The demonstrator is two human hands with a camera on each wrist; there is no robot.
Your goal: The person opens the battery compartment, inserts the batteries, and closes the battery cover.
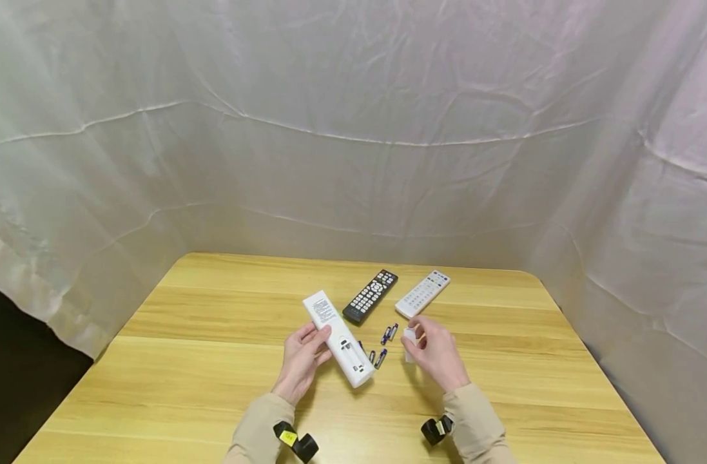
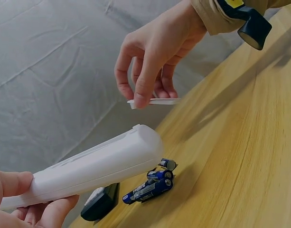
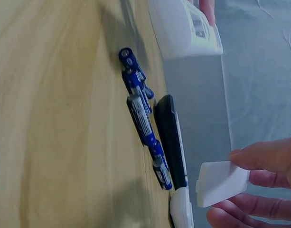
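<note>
My left hand (image 1: 302,361) grips a white remote control (image 1: 329,317) by its side, back face up. Its battery compartment (image 1: 353,354) lies open, with no batteries seen inside. To the right, my right hand (image 1: 437,351) pinches a small white battery cover (image 3: 222,183) between thumb and fingers, held above the table. In the left wrist view the cover (image 2: 159,101) is above the remote's rounded end. Several blue batteries (image 1: 381,358) lie on the table between the hands, partly hidden behind the remote.
Behind the batteries lie a black remote (image 1: 369,298) and a second white remote (image 1: 423,294), both buttons up. The wooden table (image 1: 202,335) is enclosed by grey curtains (image 1: 353,193) at the back and sides.
</note>
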